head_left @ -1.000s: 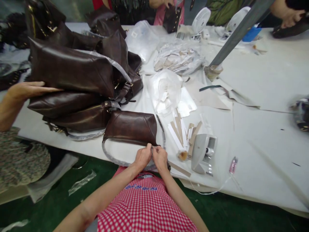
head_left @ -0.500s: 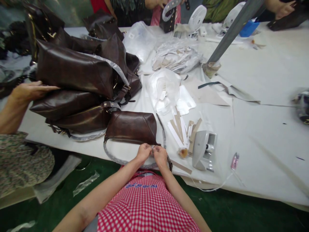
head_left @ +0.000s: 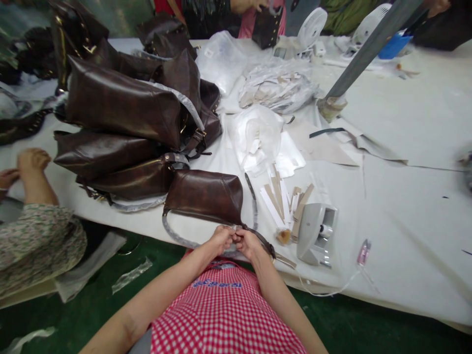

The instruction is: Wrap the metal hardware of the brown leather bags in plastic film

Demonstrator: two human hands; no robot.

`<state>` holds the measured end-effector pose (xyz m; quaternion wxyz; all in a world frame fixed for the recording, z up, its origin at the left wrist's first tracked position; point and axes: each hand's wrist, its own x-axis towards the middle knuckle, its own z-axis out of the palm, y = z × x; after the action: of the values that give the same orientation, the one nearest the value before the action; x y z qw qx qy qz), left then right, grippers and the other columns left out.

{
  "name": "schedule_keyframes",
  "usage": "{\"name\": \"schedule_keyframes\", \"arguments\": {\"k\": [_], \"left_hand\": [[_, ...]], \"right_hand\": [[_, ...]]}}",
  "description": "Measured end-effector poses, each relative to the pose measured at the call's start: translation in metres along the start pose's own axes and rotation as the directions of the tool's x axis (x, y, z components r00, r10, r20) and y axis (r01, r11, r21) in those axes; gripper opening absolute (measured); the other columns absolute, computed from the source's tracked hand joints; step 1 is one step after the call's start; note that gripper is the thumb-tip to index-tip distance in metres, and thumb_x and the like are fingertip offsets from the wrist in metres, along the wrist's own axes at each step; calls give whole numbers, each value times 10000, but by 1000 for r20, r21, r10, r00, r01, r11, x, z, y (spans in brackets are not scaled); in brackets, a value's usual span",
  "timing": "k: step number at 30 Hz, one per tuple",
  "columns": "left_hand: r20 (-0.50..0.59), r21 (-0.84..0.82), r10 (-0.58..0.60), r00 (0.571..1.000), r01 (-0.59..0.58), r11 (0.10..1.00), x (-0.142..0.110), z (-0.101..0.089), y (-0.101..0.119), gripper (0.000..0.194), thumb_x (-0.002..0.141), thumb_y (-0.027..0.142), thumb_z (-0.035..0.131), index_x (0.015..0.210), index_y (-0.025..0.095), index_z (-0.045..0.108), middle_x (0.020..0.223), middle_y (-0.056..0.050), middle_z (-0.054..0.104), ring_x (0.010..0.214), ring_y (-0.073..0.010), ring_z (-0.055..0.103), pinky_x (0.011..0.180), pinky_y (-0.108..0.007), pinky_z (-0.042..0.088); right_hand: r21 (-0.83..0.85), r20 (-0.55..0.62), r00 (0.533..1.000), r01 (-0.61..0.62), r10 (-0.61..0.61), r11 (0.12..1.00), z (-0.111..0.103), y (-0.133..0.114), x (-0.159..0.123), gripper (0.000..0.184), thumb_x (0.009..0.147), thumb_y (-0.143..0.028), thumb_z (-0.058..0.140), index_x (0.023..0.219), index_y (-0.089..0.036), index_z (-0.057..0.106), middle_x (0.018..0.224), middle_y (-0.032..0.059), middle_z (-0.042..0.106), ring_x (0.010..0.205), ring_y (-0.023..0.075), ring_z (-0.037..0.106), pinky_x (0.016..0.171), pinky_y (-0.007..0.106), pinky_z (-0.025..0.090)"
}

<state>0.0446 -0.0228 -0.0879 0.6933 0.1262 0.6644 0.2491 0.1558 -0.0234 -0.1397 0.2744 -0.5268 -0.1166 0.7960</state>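
A dark brown leather handbag [head_left: 206,194] lies on its side at the table's front edge. Its plastic-wrapped shoulder strap [head_left: 173,232] loops from the bag's left end towards me, passing under my hands. Just below the bag's right front corner, my left hand [head_left: 222,239] and my right hand [head_left: 248,244] meet with fingers pinched together. A small, pale, shiny bit shows between the fingertips, too small to name. A dark leather strap end [head_left: 264,241] runs from the bag's corner past the right hand.
Brown handbags [head_left: 121,108] are heaped at the left, beside a co-worker's hand [head_left: 34,161]. To the right stand a grey tape dispenser [head_left: 311,236], paper strips [head_left: 272,201] and a pink-handled tool [head_left: 364,253] on a cord. A metal post [head_left: 368,54] rises behind bags of scraps [head_left: 276,88].
My hands have moved slightly towards me, still pinched together, and the dark strap end now shows further right. The co-worker's hand has left the heaped bags and drawn back. The view has shifted slightly.
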Motion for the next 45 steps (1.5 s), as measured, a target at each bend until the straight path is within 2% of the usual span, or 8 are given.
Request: {"name": "schedule_keyframes", "arguments": {"k": [9,14,21,30,33,36,38,45], "left_hand": [[53,-15,-17,998,18,1000,0,-3,3,148,789,128,547,674,156,459,475,56,476,323,-13,240,358,-166,107],[-7,28,72,997,-72,997,-3,-2,2,144,791,151,583,816,184,445,474,85,478,333,-28,272,367,-155,110],[162,120,0,987,-20,993,0,-15,12,147,798,225,593,719,145,499,538,66,438,360,-12,207,377,-161,164],[-10,464,258,966,-224,857,-4,-22,6,121,807,242,573,730,172,512,690,-14,549,721,-157,544,639,-239,425],[-10,564,400,917,-325,759,-19,-32,12,67,786,212,582,742,186,538,892,-65,589,1014,-226,518,848,-290,405],[89,641,446,891,-394,659,-28,-34,13,36,787,202,554,761,193,578,908,-64,617,1010,-232,530,895,-307,384],[142,643,420,896,-406,650,-27,-31,11,46,760,176,556,737,187,595,831,-46,634,892,-213,564,845,-298,407],[116,493,364,924,-372,787,7,-12,27,152,732,93,529,845,153,612,868,-41,644,862,-167,563,770,-243,420]], "right_hand": [[171,188,973,-166,133,971,12,-11,-7,276,708,-412,717,668,-181,572,457,-56,497,479,112,492,570,265,467],[144,200,978,-87,57,986,11,-7,-4,361,601,-450,813,607,-172,582,434,-52,490,479,112,472,591,278,466],[182,152,984,65,-93,981,6,-4,-9,333,598,-380,826,795,-175,652,629,-44,587,608,100,529,688,239,484],[-171,54,992,122,-115,978,7,-5,-40,234,740,-382,697,671,-174,615,585,6,590,538,141,547,583,279,454],[-429,-40,943,283,-330,858,-18,-29,-59,118,766,-328,668,791,-213,660,763,29,654,710,181,586,692,289,449],[-863,74,815,341,-575,372,-34,-50,-68,262,742,-261,676,1000,-226,654,1012,86,659,996,262,563,887,356,407],[-951,158,839,271,-521,148,-35,-59,-67,386,693,-168,689,1073,-206,632,1055,122,649,1055,295,545,927,390,376],[-935,72,941,179,-329,306,-30,-87,-44,188,589,1,593,544,-177,550,587,29,598,755,204,605,720,284,423]]}}
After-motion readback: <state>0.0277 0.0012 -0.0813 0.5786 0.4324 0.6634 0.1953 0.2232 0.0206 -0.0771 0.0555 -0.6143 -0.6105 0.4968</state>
